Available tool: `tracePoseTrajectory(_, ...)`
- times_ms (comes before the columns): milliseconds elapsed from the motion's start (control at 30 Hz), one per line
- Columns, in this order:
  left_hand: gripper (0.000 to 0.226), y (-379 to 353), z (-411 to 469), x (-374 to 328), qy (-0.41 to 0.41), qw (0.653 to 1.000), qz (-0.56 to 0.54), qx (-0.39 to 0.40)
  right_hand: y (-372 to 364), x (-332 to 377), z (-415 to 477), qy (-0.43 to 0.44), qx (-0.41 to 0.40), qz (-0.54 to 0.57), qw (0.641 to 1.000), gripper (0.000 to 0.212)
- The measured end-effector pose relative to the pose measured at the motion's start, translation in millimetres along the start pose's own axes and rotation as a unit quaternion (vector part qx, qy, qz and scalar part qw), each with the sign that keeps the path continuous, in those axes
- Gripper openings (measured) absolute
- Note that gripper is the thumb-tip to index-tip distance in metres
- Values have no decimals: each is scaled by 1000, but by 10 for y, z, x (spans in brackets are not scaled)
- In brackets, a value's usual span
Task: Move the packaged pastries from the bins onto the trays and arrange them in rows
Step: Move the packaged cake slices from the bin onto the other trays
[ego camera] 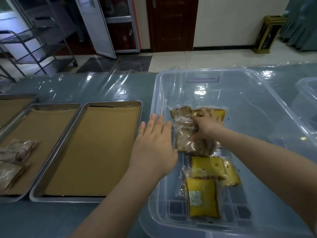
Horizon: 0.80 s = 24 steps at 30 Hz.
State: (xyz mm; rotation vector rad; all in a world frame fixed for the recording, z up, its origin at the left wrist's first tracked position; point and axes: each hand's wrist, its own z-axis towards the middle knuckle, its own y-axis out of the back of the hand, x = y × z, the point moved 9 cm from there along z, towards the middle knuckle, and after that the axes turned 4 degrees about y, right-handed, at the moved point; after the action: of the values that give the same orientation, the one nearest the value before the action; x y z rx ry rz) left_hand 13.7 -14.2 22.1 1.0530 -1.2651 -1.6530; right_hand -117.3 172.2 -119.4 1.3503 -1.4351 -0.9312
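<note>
Now, brown pastry (183, 143) under right fingers (205, 114) (gripped)

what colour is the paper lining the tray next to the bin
Tan brown, like kraft paper. The liner paper shows plainly in the head view.

1. Fairly bright, even indoor light is falling from above; white glare is shining on the clear plastic sheet (106, 81) and inside the clear bin (200, 91).
2. The tiled floor (197, 60) is reflecting pale light; the area around the metal trolley (34, 45) is glowing bluish and washed-out.
3. Thin dark shadow is lying inside the rim of the nearest tray (68, 198).
4. The wide lens is bowing straight edges near the borders.
5. Blur is softening the left-tray packets (17, 152) and far corners; wrap on the brown pastry packets (185, 133) is glinting beneath the right hand (208, 126).
</note>
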Motion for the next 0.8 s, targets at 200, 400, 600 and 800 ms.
tracePoseTrajectory(200, 72, -15, 2, 3, 3, 1000, 18, -1, 12, 237, -76, 54, -50, -42, 996, 84)
tracePoseTrajectory(400, 71, -20, 23, -8, 8, 999, 38, -2, 170, 415, 56, 62, -59, -32, 996, 139)
tracePoseTrajectory(600, 73, -27, 16, 2, 13, 999, 49, -5, 273, 327, 323, 0, -54, -3, 999, 133)
tracePoseTrajectory(800, 71, -27, 21, 14, 15, 998, 59, -10, 264, 387, 256, 14, -60, -9, 998, 85)
